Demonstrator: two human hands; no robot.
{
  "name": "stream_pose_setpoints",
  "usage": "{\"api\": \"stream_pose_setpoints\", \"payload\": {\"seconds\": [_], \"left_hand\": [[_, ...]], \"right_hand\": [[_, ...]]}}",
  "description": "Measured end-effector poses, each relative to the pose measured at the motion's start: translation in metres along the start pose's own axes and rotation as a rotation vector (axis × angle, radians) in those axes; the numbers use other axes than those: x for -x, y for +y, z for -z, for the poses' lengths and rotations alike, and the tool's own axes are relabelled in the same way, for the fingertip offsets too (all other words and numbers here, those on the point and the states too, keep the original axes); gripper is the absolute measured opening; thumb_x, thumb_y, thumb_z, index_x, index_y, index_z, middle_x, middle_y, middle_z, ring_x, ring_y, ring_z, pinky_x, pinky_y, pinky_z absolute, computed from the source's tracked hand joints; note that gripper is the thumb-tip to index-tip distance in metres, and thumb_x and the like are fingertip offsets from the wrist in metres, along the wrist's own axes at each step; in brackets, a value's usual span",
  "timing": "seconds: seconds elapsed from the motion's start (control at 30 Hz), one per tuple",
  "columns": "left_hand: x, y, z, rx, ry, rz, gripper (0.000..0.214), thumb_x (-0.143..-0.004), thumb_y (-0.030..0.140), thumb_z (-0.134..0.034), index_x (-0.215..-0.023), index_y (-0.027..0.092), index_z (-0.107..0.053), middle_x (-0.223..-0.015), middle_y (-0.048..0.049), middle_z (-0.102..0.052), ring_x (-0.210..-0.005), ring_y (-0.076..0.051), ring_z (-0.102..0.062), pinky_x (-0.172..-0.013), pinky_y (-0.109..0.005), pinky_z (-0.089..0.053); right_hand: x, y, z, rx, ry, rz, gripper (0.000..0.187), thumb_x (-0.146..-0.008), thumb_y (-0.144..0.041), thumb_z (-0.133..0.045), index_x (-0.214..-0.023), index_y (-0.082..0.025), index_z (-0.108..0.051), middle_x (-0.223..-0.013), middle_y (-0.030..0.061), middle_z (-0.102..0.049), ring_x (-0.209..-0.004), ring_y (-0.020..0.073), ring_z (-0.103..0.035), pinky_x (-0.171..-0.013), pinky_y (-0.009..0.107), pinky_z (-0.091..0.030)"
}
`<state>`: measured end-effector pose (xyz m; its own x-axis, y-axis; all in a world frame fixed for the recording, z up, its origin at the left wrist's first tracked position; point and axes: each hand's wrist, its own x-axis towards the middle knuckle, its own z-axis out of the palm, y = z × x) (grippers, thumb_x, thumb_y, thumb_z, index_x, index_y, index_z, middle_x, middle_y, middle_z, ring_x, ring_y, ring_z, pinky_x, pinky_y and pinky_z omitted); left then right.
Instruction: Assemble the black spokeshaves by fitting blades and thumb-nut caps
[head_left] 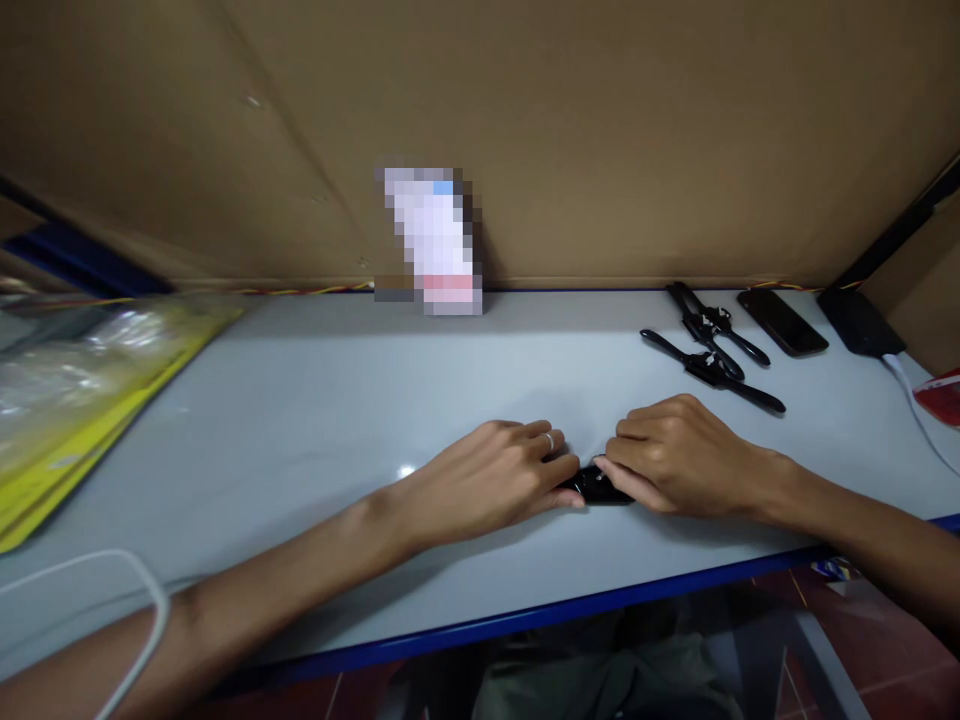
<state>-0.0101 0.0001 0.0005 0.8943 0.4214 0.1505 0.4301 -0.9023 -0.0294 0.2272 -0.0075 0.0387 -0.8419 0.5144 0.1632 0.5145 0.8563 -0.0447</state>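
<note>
A small black glossy object (592,486), perhaps a watch body, lies on the pale grey tabletop (337,400) near its front edge. My left hand (487,480) rests palm down with curled fingers pinching the object's left end; a ring shows on one finger. My right hand (675,455) comes in from the right, fingers curled, thumb and fingertips pressed on the object's right end. Both hands cover most of it.
Two black watches with straps (709,345) lie at the back right, beside a dark phone (781,321) and a black charger with a white cable (859,322). Yellow plastic-wrapped packets (82,390) sit at left. Cardboard walls enclose the back. A white cable (142,600) crosses my left forearm.
</note>
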Motion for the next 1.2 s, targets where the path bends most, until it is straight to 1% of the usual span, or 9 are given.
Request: {"api": "stream_pose_setpoints", "payload": {"seconds": [0.17,0.37,0.57,0.67,0.73,0.83,0.9,1.07,1.2], "left_hand": [[0.000,0.000,-0.001,0.000,0.005,-0.003,0.051,-0.108,0.049,-0.027,-0.084,0.018,-0.060,-0.074,-0.0020,-0.063,-0.066,-0.016,-0.059,-0.054,-0.031,-0.035],[0.001,0.001,-0.001,-0.021,0.000,0.005,0.051,-0.108,0.048,-0.028,-0.085,0.017,-0.061,-0.074,-0.0020,-0.063,-0.065,-0.015,-0.058,-0.054,-0.030,-0.035],[0.000,0.000,-0.001,0.002,0.005,-0.003,0.049,-0.108,0.047,-0.029,-0.085,0.018,-0.061,-0.074,-0.0025,-0.063,-0.064,-0.016,-0.057,-0.054,-0.032,-0.036],[0.000,0.000,0.000,-0.002,0.006,0.004,0.047,-0.108,0.047,-0.030,-0.085,0.018,-0.060,-0.074,-0.0022,-0.063,-0.064,-0.016,-0.057,-0.054,-0.032,-0.035],[0.000,0.000,-0.001,-0.007,0.006,0.004,0.047,-0.108,0.047,-0.031,-0.086,0.018,-0.060,-0.074,-0.0023,-0.063,-0.064,-0.016,-0.058,-0.054,-0.032,-0.035],[0.000,0.000,-0.001,-0.004,0.001,0.004,0.047,-0.108,0.047,-0.031,-0.085,0.018,-0.060,-0.075,-0.0022,-0.063,-0.064,-0.017,-0.059,-0.053,-0.031,-0.034],[0.000,0.001,-0.002,-0.008,0.005,0.004,0.047,-0.108,0.047,-0.030,-0.086,0.018,-0.060,-0.075,-0.0023,-0.064,-0.065,-0.017,-0.059,-0.053,-0.031,-0.034],[0.000,0.001,-0.001,-0.048,-0.014,0.007,0.049,-0.108,0.048,-0.028,-0.086,0.018,-0.060,-0.076,-0.0024,-0.064,-0.066,-0.016,-0.060,-0.054,-0.031,-0.034],[0.001,-0.003,0.000,-0.056,-0.035,0.030,0.048,-0.108,0.048,-0.029,-0.084,0.018,-0.059,-0.075,-0.0021,-0.063,-0.063,-0.017,-0.060,-0.054,-0.032,-0.034]], "right_hand": [[0.000,-0.002,-0.001,-0.124,-0.016,0.069,0.040,-0.099,-0.021,-0.047,-0.063,-0.016,-0.063,-0.057,0.0003,-0.057,-0.053,0.0110,-0.040,-0.054,0.030,-0.021],[0.000,0.000,-0.002,0.005,0.012,0.002,0.038,-0.100,-0.022,-0.045,-0.070,-0.015,-0.066,-0.060,0.0029,-0.061,-0.054,0.0122,-0.041,-0.054,0.032,-0.017],[0.000,0.001,-0.005,-0.100,-0.005,0.078,0.041,-0.100,-0.023,-0.046,-0.065,-0.016,-0.065,-0.057,0.0005,-0.057,-0.053,0.0112,-0.039,-0.053,0.030,-0.020],[0.000,0.003,-0.005,-0.036,0.028,0.015,0.038,-0.101,-0.023,-0.045,-0.071,-0.015,-0.068,-0.060,0.0017,-0.059,-0.053,0.0115,-0.038,-0.053,0.031,-0.017],[0.000,0.004,-0.004,-0.041,0.048,-0.005,0.039,-0.099,-0.022,-0.046,-0.067,-0.015,-0.066,-0.058,0.0015,-0.058,-0.052,0.0114,-0.037,-0.053,0.032,-0.017],[-0.001,0.005,-0.004,-0.182,0.018,0.018,0.041,-0.098,-0.023,-0.049,-0.061,-0.016,-0.063,-0.055,-0.0004,-0.055,-0.052,0.0104,-0.038,-0.053,0.030,-0.021],[-0.002,0.006,-0.003,-0.247,0.006,0.000,0.039,-0.099,-0.023,-0.049,-0.065,-0.016,-0.066,-0.058,-0.0006,-0.058,-0.053,0.0102,-0.041,-0.055,0.029,-0.024],[0.000,0.019,0.006,-0.116,0.081,-0.140,0.035,-0.099,-0.023,-0.047,-0.075,-0.015,-0.070,-0.067,0.0033,-0.064,-0.059,0.0132,-0.049,-0.060,0.030,-0.028],[0.005,0.028,0.018,-0.169,-0.128,-0.137,0.020,-0.096,-0.027,-0.055,-0.093,-0.017,-0.072,-0.086,0.0055,-0.069,-0.079,0.0178,-0.060,-0.068,0.030,-0.034]]}}
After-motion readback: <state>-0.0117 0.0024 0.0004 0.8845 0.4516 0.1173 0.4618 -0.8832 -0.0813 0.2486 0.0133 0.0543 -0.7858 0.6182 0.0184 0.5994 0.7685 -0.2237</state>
